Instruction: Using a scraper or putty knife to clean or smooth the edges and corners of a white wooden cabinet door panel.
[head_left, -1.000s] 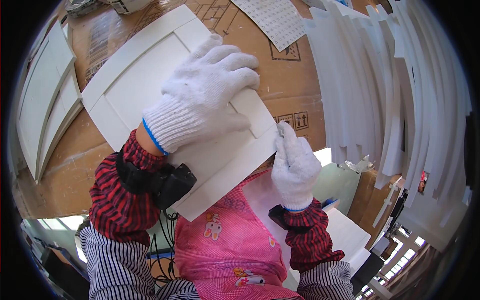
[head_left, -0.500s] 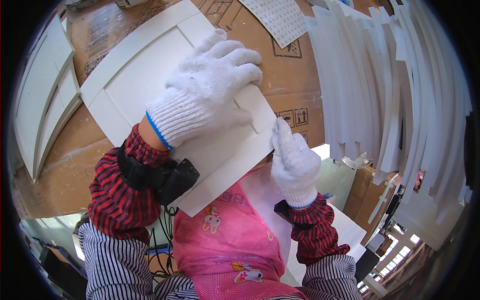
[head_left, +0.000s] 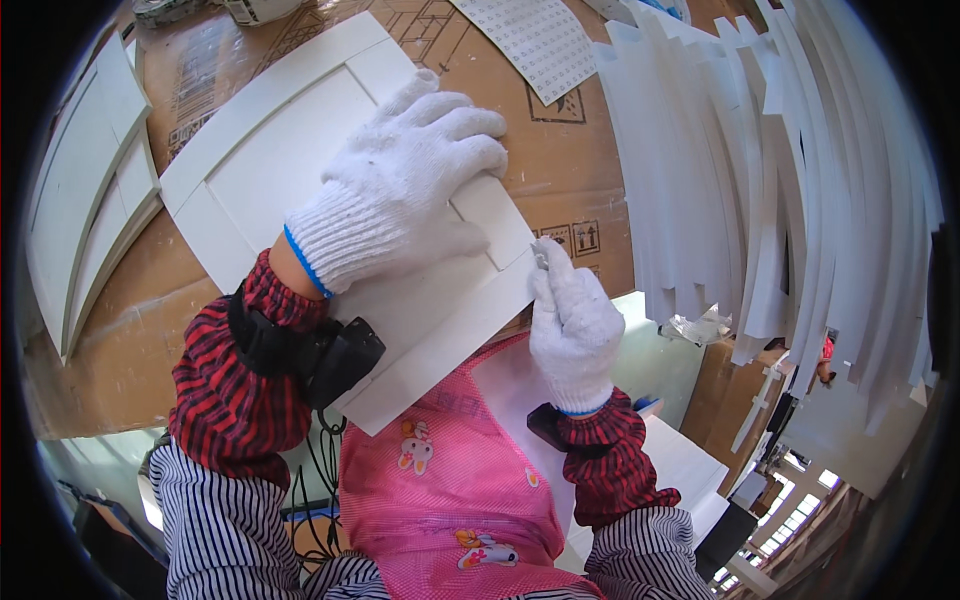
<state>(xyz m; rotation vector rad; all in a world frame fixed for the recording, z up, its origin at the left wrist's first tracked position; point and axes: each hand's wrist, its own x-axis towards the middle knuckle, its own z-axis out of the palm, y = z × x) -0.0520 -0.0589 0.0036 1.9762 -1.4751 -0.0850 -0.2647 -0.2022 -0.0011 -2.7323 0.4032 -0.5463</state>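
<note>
A white framed panel, like a cabinet door [head_left: 270,150], lies slanted before me, its near edge by my pink apron. My left hand [head_left: 400,185], in a white knit glove, rests across it. The fingers bend over its far right edge and the thumb lies on its face, holding it. My right hand [head_left: 577,330], gloved alike, is closed at the panel's right corner. A small greyish thing [head_left: 541,256] shows at its pinched fingertips, too small to name. I cannot tell whether it touches the edge.
Brown cardboard [head_left: 120,330] covers the worktop. Similar white panels [head_left: 90,190] lie at the left. A sheet of small printed marks [head_left: 530,45] is at the back. Many long white strips [head_left: 690,170] are stacked on the right. Black cables [head_left: 320,470] hang below the panel.
The whole view has shifted slightly, so most things sit a little farther left. My left hand keeps its place on the panel. At my right fingertips the small greyish thing now shows more clearly.
</note>
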